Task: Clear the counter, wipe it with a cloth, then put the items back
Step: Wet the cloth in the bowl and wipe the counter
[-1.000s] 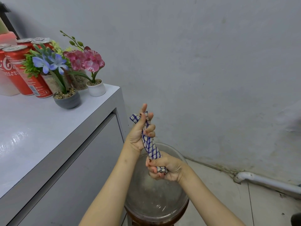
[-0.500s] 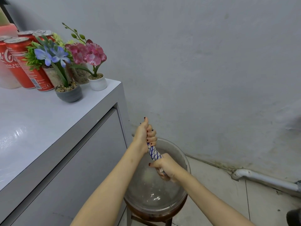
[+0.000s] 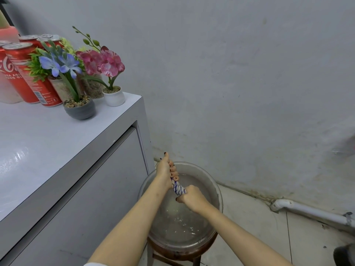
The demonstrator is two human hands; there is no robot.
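Note:
A blue-and-white checked cloth (image 3: 178,187) is twisted into a tight rope above a metal basin of water (image 3: 217,191). My left hand (image 3: 166,169) grips its upper end and my right hand (image 3: 192,197) grips its lower end, both over the basin. On the white counter (image 3: 38,146) to the left stand red cola cans (image 3: 21,73), a blue flower in a grey pot (image 3: 79,110) and a pink orchid in a white pot (image 3: 114,96). Most of the cloth is hidden inside my fists.
The basin rests on a dark wooden stool (image 3: 178,254) on the tiled floor, close to the counter's right side. A grey wall stands behind. A white pipe (image 3: 311,212) runs along the floor at the right. A pink bottle (image 3: 8,34) stands behind the cans.
Both hands have lowered the cloth toward the basin and twisted it tighter, so less cloth shows between them. The view has tilted down a little.

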